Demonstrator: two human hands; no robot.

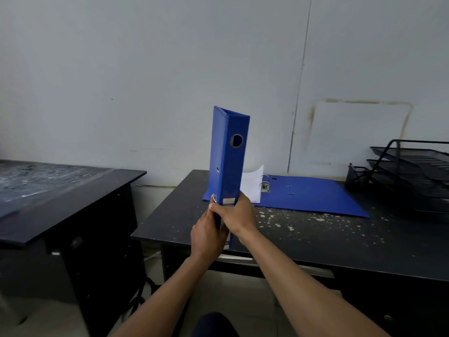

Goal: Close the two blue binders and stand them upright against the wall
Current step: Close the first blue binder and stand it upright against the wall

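I hold a closed blue binder (228, 156) upright in the air above the front left of the black desk (303, 239), spine toward me. My left hand (206, 235) grips its lower left edge, and my right hand (237, 215) wraps its bottom from the right. Behind it a second blue binder (311, 195) lies open flat on the desk near the wall (145, 81), with white pages (252, 186) and metal rings showing. Its left part is hidden by the held binder.
A black mesh paper tray stack (408, 176) stands at the desk's back right. Another dark desk (60, 190) stands to the left, with a gap between the two. White specks dot the desk top.
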